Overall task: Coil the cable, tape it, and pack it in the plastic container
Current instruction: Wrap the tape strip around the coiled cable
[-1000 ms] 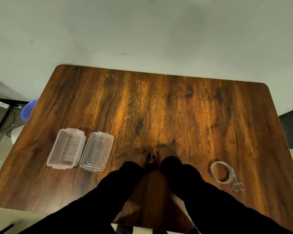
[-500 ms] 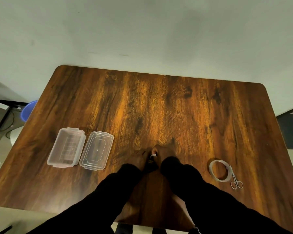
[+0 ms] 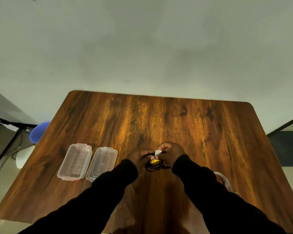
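Note:
A coiled black cable (image 3: pixel 155 167) with a yellow tag hangs between my two hands above the wooden table (image 3: pixel 210 132). My left hand (image 3: pixel 137 156) grips the coil's left side. My right hand (image 3: pixel 172 152) pinches a small white piece of tape (image 3: pixel 157 152) at the top of the coil. The clear plastic container (image 3: pixel 74 162) lies open at the left, and its clear lid (image 3: pixel 102 163) rests beside it on the right. The tape roll (image 3: pixel 220 176) and small scissors (image 3: pixel 231 187) peek out from behind my right sleeve.
A blue bucket (image 3: pixel 38 132) stands on the floor past the table's left edge, near a black stand and cables. A dark mat (image 3: pixel 286 147) lies on the floor at the right. A pale wall rises behind the table.
My hands have lifted off the table and spread a little, showing the coil and the white tape piece. The camera has tilted, so my right sleeve now covers most of the tape roll.

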